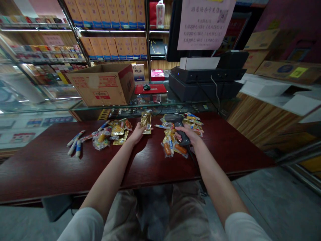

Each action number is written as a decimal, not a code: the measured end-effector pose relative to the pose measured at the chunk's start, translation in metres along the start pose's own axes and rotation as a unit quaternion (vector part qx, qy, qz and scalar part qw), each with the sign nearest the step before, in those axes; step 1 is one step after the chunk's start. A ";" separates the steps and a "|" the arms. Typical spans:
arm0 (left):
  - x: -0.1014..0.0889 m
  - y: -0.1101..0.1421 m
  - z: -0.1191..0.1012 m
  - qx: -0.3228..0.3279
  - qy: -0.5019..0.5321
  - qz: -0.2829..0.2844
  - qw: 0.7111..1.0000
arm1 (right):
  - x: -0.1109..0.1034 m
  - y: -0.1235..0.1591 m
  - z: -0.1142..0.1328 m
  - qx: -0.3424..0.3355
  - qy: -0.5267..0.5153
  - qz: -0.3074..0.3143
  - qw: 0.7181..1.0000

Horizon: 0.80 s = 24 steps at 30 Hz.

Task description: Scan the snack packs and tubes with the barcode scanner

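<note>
My left hand (137, 133) is closed on a gold foil snack packet (146, 121), held up near the middle of the dark red table (145, 164). In my right hand (188, 135) is a black barcode scanner (184, 137), its head pointing left toward the packet. Under and around the scanner lies a pile of wrapped snacks, among them orange-brown sausages (180, 149) in clear wrappers. Left of my left hand is another pile with gold packets (117, 128) and clear-wrapped pieces (101, 142). Several white and blue sausage sticks (78, 148) lie at the far left.
Behind the table, an open cardboard box (105, 83) stands on a glass counter (155, 104). A mouse (146, 87) rests on a red pad there. A monitor with a paper sign (203, 25) stands at the back right. The scanner's cable (194, 159) runs down the table's front.
</note>
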<state>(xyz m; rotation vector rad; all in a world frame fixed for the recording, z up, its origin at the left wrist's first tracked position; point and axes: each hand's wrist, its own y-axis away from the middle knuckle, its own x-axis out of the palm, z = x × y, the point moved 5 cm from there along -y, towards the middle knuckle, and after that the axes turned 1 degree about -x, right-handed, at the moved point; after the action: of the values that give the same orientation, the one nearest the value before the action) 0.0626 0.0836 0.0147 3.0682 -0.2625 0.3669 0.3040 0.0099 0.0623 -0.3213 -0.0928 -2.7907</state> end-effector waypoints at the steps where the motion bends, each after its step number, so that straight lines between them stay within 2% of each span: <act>1: -0.003 0.005 -0.001 0.012 0.044 0.011 0.999 | 0.005 0.001 -0.001 0.007 0.006 0.016 1.000; 6: -0.007 0.010 -0.005 0.033 0.135 0.022 0.990 | 0.019 0.002 -0.007 0.025 0.021 0.073 0.997; 13: -0.008 0.005 0.001 0.005 0.129 -0.007 0.992 | 0.017 0.000 -0.009 0.009 0.006 0.060 0.998; 17: -0.006 0.006 0.003 -0.002 0.109 -0.029 0.994 | 0.019 0.000 -0.010 0.015 0.000 0.080 0.997; 20: -0.006 0.005 0.001 0.019 0.083 -0.026 0.996 | 0.020 0.000 -0.009 0.017 0.003 0.089 0.996; 22: -0.008 0.004 -0.001 0.045 0.040 -0.027 0.998 | 0.020 0.000 -0.007 0.016 0.011 0.089 0.996; 24: -0.012 0.004 -0.006 0.077 -0.050 -0.047 0.995 | 0.020 0.001 -0.007 0.019 0.021 0.088 0.996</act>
<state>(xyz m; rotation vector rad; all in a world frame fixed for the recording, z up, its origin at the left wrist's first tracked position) 0.0494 0.0818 0.0176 3.2409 -0.0964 0.2404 0.2839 0.0023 0.0603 -0.2473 -0.1033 -2.6167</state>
